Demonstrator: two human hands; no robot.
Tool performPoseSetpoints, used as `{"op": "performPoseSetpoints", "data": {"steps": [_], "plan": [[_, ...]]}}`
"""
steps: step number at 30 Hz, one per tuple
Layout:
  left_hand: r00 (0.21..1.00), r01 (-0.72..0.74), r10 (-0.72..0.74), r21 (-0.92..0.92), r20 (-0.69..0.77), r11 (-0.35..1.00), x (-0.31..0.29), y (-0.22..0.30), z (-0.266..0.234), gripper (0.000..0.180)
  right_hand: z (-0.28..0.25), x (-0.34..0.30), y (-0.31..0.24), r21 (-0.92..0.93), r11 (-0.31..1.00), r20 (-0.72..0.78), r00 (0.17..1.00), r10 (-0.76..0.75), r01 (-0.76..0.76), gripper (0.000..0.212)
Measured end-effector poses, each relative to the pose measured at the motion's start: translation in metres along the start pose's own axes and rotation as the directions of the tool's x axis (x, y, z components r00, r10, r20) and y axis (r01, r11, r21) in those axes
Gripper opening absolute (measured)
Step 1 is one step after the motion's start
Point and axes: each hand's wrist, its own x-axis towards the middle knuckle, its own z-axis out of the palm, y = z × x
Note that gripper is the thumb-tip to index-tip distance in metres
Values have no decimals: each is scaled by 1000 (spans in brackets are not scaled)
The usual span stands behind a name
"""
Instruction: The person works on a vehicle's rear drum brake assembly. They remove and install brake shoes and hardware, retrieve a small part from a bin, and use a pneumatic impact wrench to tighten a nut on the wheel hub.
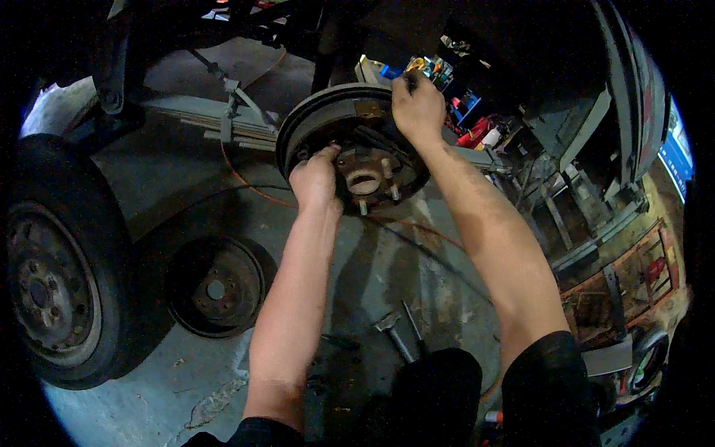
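In front of me is an open drum brake assembly, with a curved shoe around its left and upper rim. Its rusty wheel hub has a round centre hole and several studs sticking out. My left hand is closed inside the assembly, left of the hub, with its fingertips at dark parts there. What they grip is hidden. At the upper right rim my right hand is closed, thumb and fingers pinched together over something dark that I cannot make out.
A wheel with its tyre stands at the left. Beside it a brake drum lies on the floor. A hammer lies near my knee. An orange hose crosses the floor. Metal frames and a rusty rack are at the right.
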Motion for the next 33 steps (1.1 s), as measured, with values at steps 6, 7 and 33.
{"op": "performPoseSetpoints", "data": {"steps": [6,7,33], "plan": [[997,74,-75,23,16,997,-2,1,1,36,-6,-3,-1,36,999,-3,1000,-5,5,30],[996,83,-84,26,8,996,-2,1,2,35,-6,-4,0,37,999,-4,1000,-5,5,30],[990,102,-100,-18,99,995,9,-6,-3,44,-5,-3,-4,24,999,-2,1000,-30,30,33]]}}
